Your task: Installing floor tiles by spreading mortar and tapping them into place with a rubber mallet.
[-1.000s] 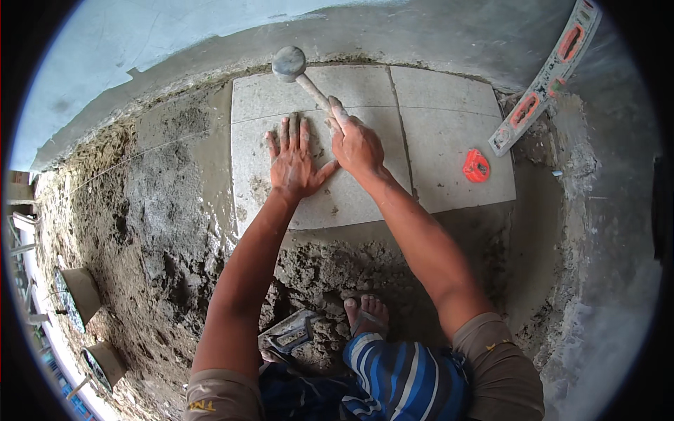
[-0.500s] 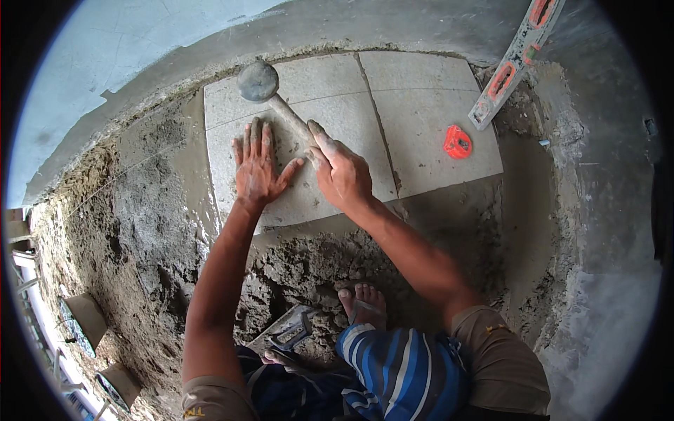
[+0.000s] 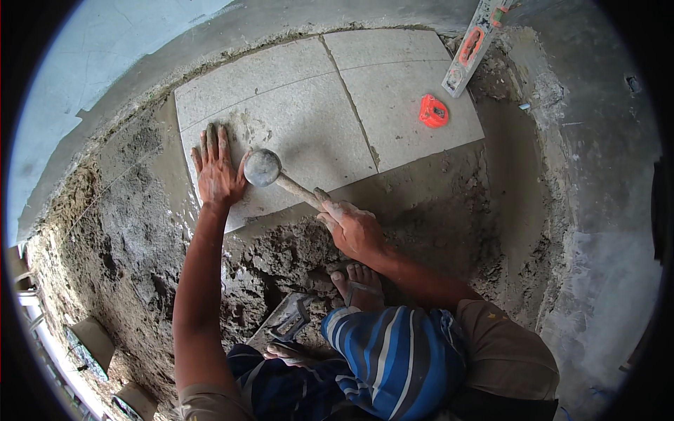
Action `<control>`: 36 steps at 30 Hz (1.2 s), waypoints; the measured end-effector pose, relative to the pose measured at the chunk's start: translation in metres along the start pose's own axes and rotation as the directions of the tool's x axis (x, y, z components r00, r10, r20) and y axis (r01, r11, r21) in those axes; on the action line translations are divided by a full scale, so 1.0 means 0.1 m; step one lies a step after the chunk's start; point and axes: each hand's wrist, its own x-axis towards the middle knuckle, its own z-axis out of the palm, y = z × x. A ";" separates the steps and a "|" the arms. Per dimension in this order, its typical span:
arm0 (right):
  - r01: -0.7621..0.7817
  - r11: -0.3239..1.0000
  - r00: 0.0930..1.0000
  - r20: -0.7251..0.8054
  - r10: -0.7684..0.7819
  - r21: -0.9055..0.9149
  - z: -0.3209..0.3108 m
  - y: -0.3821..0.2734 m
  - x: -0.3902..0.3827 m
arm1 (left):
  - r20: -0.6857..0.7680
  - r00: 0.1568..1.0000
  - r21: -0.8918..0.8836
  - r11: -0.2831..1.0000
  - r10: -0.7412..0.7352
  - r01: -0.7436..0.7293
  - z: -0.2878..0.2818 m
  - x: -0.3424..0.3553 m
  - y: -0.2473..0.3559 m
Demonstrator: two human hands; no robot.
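My right hand (image 3: 353,228) grips the handle of a mallet (image 3: 262,168) with a round grey head. That head is over the near part of the left floor tile (image 3: 309,119), just right of my left hand's thumb; whether it touches the tile I cannot tell. Spread flat near the tile's left edge is my left hand (image 3: 220,175), fingers apart and pointing away from me. Smears of wet mortar lie on the tile beyond the mallet. A second pale tile (image 3: 407,91) adjoins on the right, with a dirty joint between them.
On the right tile sits a red tape measure (image 3: 433,111). A spirit level (image 3: 469,52) leans at the far right corner. Rough mortar (image 3: 281,252) covers the ground before the tiles. A trowel-like float (image 3: 288,319) lies by my feet, and two buckets (image 3: 95,344) stand at left.
The mallet has come nearer to me, from the tile's far part to its near part, with my right hand drawn back. My left hand stays flat, closer to the tile's left edge.
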 end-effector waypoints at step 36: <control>-0.010 0.992 0.993 0.112 0.024 -0.125 0.15 0.11 0.55 | -0.031 0.999 -0.113 0.993 0.026 -0.029 0.03 0.00 -0.09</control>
